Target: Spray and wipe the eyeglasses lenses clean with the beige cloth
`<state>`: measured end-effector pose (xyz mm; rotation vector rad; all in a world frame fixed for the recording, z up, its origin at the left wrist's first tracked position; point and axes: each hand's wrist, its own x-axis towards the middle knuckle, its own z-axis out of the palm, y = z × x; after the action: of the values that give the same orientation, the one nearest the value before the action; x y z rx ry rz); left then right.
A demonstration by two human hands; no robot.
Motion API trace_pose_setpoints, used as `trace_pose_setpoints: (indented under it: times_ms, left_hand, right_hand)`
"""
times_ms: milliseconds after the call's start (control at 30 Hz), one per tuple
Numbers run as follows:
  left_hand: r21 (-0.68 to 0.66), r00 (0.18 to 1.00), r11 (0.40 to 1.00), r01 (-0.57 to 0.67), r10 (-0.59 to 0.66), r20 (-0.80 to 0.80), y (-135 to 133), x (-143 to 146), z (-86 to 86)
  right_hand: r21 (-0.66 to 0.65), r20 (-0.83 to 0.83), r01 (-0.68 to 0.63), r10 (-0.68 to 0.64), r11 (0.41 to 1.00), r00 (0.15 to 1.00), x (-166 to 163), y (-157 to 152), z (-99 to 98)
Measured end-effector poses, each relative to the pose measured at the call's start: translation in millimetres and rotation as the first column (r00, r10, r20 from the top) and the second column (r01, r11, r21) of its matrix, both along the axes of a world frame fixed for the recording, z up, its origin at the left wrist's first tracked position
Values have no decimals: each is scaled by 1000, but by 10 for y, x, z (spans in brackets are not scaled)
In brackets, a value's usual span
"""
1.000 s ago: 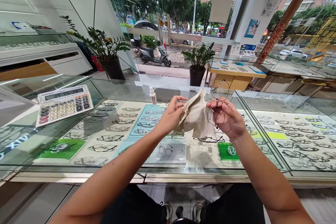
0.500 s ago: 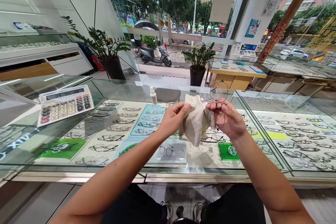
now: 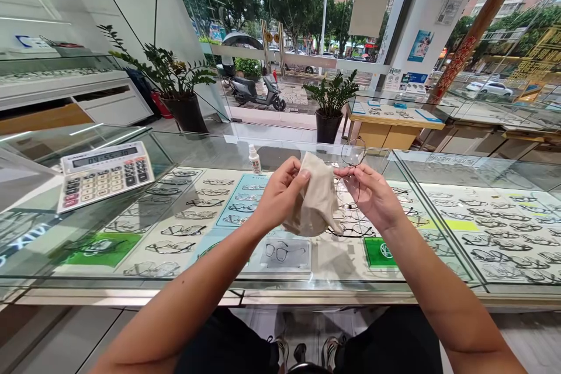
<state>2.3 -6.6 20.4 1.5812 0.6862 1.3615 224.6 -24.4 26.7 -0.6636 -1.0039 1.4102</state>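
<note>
My left hand (image 3: 284,193) is closed around a cream-coloured cloth (image 3: 313,198), pinching it between thumb and fingers while its lower part hangs loose. Thin-rimmed eyeglasses (image 3: 354,153) are held by my right hand (image 3: 372,194), its fingertips closed at the middle of the frame. One round lens stands above those fingers. The other is below, partly hidden by the cloth and fingers. Both hands are above the glass display counter (image 3: 272,285), with the cloth's right edge close to the glasses.
A small white spray bottle (image 3: 255,159) stands on the glass beyond my left hand. To the left sits a large-button calculator (image 3: 105,176). Rows of eyeglasses (image 3: 184,229) lie under the glass. Potted plants (image 3: 329,106) are beyond the counter.
My left hand has turned and bunched the cloth, moving slightly left. My right hand has shifted a little left with the glasses, and the lower lens is now more covered.
</note>
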Motion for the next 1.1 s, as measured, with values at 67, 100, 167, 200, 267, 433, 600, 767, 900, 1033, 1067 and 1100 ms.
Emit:
trace_pose_setpoints:
  times_ms: [67,100,167,200,267,433,600,767,900,1033,1067,1100]
  left_hand:
    - [30,999,999,12,-11,-42,-17,11,-33]
    - [43,998,999,23,-20,-62,-30,18,-49]
    - [55,993,997,50,-44,-106,-62,33,-80]
    - [52,990,997,62,-55,-130,-78,41,-95]
    - [47,982,996,73,-64,-178,-104,54,-119]
    - [135,957,990,46,-5,-289,-136,78,-132]
    - [356,921,928,107,42,-386,-165,85,-98]
    - [431,942,902,38,111,-316,-184,121,-113]
    - [253,964,965,-64,125,-233,-223,187,-135]
    - [-115,996,993,-10,0,-87,-243,241,-120]
    - [-195,998,980,26,-36,-47,-237,250,-114]
    - [-263,997,962,73,-78,-6,-228,257,-109]
  right_hand:
    - [15,-7,0,0,1000,1000,-26,0,-32]
    - [23,-8,3,-3,1000,1000,-37,1,-48]
    - [39,-1,22,-22,999,1000,-57,4,-78]
    - [44,4,37,-37,998,999,-66,5,-90]
    - [40,9,67,-68,997,998,-87,4,-105]
    - [-7,-20,129,-129,992,991,-149,-13,-106]
    - [-21,-2,115,-115,993,993,-199,-35,-100]
    - [-23,-6,102,-103,994,995,-223,-48,-117]
    - [-17,-13,62,-62,998,998,-239,-70,-124]
    - [-41,-61,4,-7,999,998,-252,-99,-96]
    - [-43,-65,-13,10,999,998,-254,-106,-86]
    - [-44,-63,-27,25,999,998,-256,-113,-77]
